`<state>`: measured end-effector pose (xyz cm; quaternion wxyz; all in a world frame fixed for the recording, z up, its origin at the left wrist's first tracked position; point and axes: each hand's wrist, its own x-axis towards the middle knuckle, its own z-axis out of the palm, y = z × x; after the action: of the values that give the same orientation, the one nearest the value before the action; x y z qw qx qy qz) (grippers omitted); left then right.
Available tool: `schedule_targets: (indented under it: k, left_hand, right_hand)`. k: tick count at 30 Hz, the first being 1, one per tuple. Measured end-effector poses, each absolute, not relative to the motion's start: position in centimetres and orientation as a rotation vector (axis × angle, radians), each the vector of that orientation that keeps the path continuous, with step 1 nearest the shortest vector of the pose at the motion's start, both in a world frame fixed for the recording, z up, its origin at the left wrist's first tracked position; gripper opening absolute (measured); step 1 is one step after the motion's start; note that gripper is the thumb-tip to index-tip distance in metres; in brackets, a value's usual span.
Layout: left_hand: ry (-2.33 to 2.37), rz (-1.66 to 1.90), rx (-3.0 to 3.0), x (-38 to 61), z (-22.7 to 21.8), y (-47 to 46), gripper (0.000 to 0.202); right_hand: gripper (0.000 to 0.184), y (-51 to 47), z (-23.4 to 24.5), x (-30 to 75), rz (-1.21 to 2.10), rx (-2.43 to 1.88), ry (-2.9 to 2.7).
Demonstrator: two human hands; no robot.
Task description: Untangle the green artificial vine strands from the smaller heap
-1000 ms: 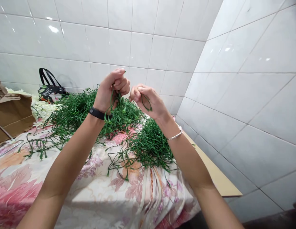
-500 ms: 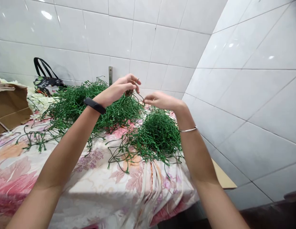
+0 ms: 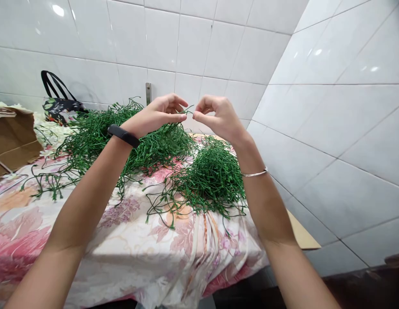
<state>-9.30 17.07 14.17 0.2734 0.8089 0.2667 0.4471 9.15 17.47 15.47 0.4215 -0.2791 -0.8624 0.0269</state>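
My left hand, with a black band on its wrist, is raised over the larger heap of green plastic stems. Its thumb and fingers pinch a thin green stem, whose tip sticks out toward the right. Just across from it, my right hand has thumb and forefinger pressed together beside that tip. Whether the right fingers grip the stem or something tiny is too small to make out. Below the right hand lies a smaller heap of green stems, with loose stems trailing from its left side.
A floral cloth covers the table. White artificial flowers, a black floral bag and an opened cardboard box are at the left. White tiled walls stand behind and to the right. A metal strip rises against the back wall.
My right hand has risen and turned, its fingertips now pinched level with the left hand's. The left hand has brought the stem between both hands.
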Motion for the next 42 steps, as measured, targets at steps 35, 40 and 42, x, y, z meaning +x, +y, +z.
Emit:
schedule_targets:
  k: [35,40,42]
  left_hand:
    - [1.247,1.142,2.786,-7.9,14.4,15.3,0.013]
    - [1.336,1.35,2.754,-7.6,13.5,15.7,0.015]
    - [1.21,1.376,2.713,-7.7,13.5,15.9,0.016]
  right_hand:
    - [0.019,17.5,14.6,8.6,0.463,-0.658,-2.38]
    - [0.02,18.1,14.0,7.9,0.374,-0.628,-2.305]
    - [0.023,18.4,13.9,7.5,0.381,-0.596,-2.255]
